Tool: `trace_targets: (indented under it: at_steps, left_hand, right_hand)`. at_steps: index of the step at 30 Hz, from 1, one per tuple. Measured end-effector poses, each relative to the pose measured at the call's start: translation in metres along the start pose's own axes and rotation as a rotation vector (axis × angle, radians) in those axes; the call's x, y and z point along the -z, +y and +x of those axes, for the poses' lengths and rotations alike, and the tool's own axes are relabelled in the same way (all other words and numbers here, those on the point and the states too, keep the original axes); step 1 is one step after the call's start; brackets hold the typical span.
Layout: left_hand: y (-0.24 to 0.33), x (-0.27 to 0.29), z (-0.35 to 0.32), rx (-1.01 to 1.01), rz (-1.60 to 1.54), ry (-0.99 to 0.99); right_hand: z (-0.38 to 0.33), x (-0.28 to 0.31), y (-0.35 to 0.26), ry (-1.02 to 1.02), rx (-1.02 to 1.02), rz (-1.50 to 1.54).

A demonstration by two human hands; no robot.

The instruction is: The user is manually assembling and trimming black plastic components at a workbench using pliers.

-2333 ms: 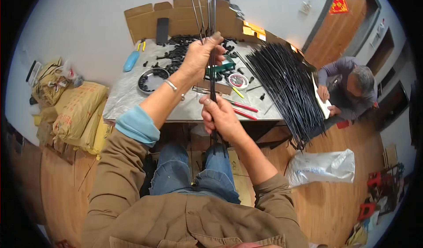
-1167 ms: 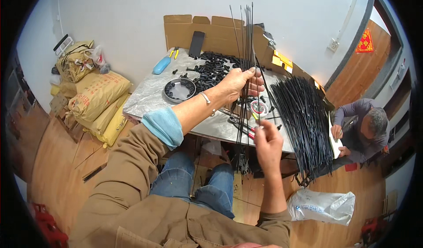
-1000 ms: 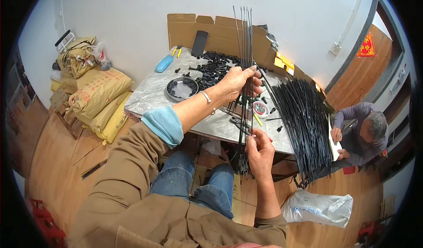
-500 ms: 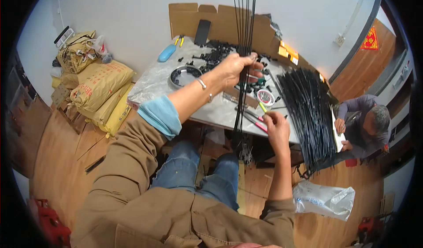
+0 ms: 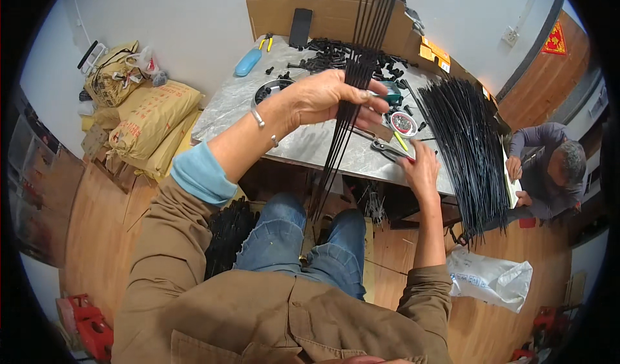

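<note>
from afar i judge it only partway: one bundle of black rods [image 5: 361, 67] is gathered, pinched in my left grip [image 5: 339, 99] and jutting above and below it, a bigger rod pile [image 5: 468, 151] is left, right of my right grip [image 5: 423, 170], whose closure at the pliers [image 5: 382, 147] i cannot tell.

Heaped black rods [image 5: 470, 160], pliers [image 5: 386, 149] and stacked sacks [image 5: 157, 120] suggest a small workshop.

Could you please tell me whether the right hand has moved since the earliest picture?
Yes, the right hand moved rightward, from left of the small white bowl to right of it.
</note>
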State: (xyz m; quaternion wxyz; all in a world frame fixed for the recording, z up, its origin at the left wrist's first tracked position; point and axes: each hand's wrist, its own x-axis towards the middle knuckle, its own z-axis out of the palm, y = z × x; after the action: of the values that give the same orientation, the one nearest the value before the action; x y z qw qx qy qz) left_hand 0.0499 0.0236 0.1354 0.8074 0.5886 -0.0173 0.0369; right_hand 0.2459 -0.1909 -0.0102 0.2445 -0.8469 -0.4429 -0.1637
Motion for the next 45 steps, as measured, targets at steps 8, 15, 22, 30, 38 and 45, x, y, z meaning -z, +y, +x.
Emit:
trace_targets:
  at_steps: [8, 15, 22, 30, 38, 45]
  left_hand:
    - [-0.012, -0.025, -0.037, 0.026, -0.041, -0.209]
    - [-0.033, -0.002, -0.062, -0.023, -0.033, -0.194]
    - [-0.174, 0.049, -0.023, 0.144, -0.143, -0.04]
    - [-0.188, 0.052, -0.023, 0.261, -0.17, -0.09]
    - [-0.187, 0.005, -0.052, -0.14, 0.059, 0.653]
    - [-0.157, 0.054, -0.018, -0.472, 1.393, 0.134]
  right_hand:
    - [0.046, 0.044, -0.129, -0.42, 0.276, 1.018]
    - [0.092, -0.035, -0.084, -0.163, 0.408, 0.481]
    - [0.127, -0.059, -0.039, -0.444, 0.22, 0.06]
    - [0.102, 0.004, -0.108, -0.724, -0.149, 1.705]
    - [0.075, 0.007, -0.117, -0.565, -0.141, 1.664]
    - [0.034, -0.007, -0.13, -0.509, 0.068, 1.426]
